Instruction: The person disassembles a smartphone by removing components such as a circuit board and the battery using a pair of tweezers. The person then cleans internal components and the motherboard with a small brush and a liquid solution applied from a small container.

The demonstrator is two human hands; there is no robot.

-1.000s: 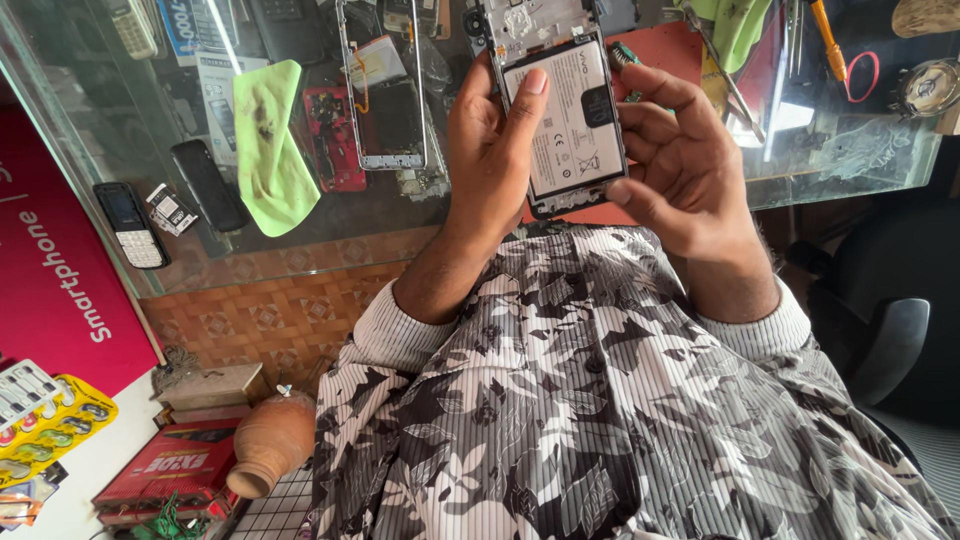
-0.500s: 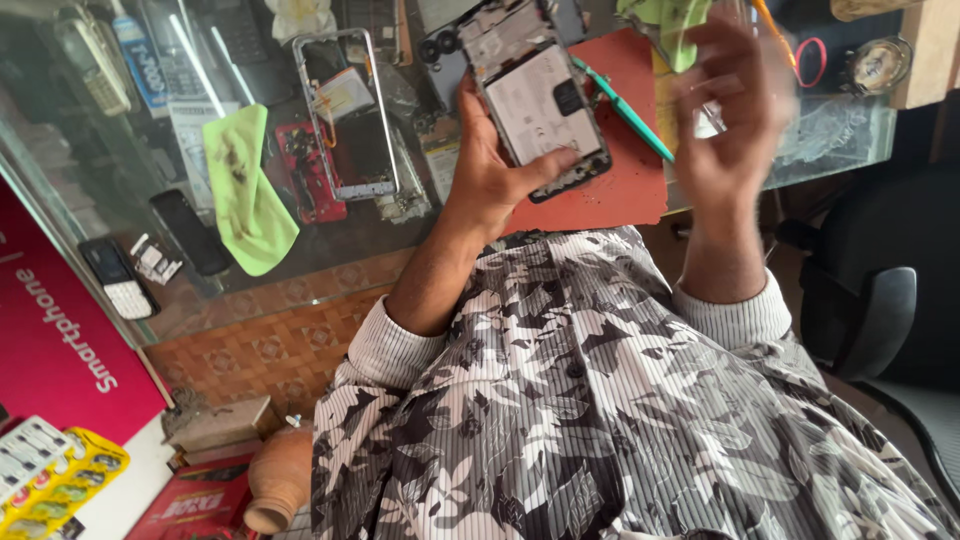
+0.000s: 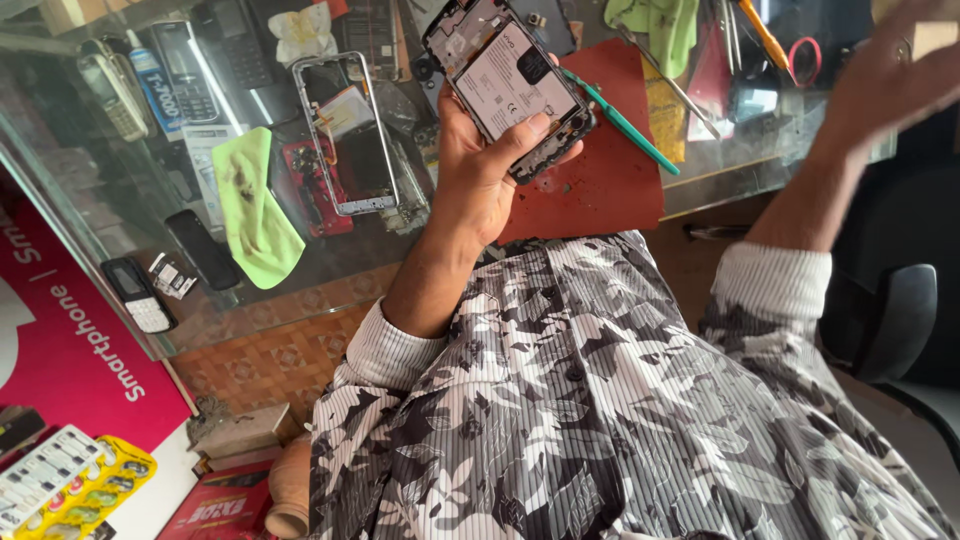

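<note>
— Left hand (image 3: 490, 165) grips the opened phone (image 3: 510, 85) above the red mat (image 3: 600, 185), thumb across its battery, innards tilted toward the wearer for inspection.

— And the right hand (image 3: 890, 75)?

— Raised off to the side, blurred; probably spread and holding nothing, though I cannot tell. A teal tool (image 3: 622, 122) lies within reach.

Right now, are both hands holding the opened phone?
No. Only the left hand holds the opened phone; the right hand is lifted off to the side, apart from it.
</note>
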